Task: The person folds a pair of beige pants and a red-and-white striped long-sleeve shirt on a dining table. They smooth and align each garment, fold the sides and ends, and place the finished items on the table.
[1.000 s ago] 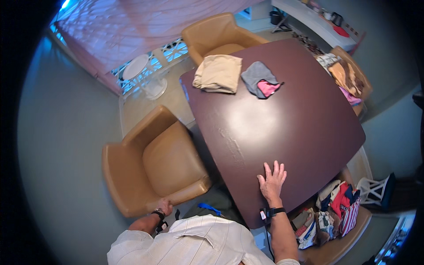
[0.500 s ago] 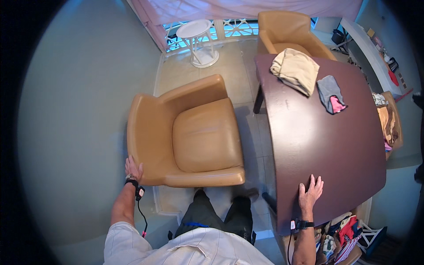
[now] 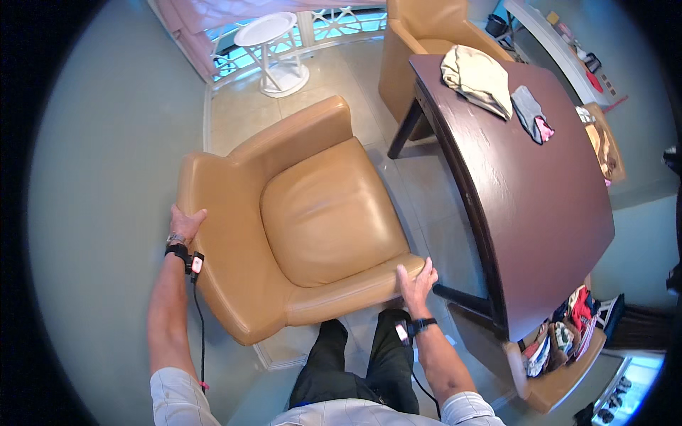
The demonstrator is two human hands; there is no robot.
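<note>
A tan leather armchair [image 3: 334, 213] stands in front of me, turned at a slant, its seat facing the table. My left hand [image 3: 186, 223] grips the top of its backrest, thumb over the front and the fingers hidden behind. At the front end of the near armrest, my right hand [image 3: 418, 280] is wrapped round the leather, thumb on top and fingers on the outer side. Both wrists carry black straps with small cabled devices. To the right is a dark brown table [image 3: 533, 206], apart from the chair.
On the table lie a folded beige cloth [image 3: 477, 79] and a grey-and-pink cloth [image 3: 531, 117]. A second tan armchair [image 3: 433, 28] stands at the table's far end. Clothes fill a chair [image 3: 554, 390] at the near right. A white round side table [image 3: 266, 32] is by the curtained window.
My right hand has left the tabletop and taken hold of the near armrest. The armchair has turned, its backrest swinging toward me. My left hand stays on the backrest.
</note>
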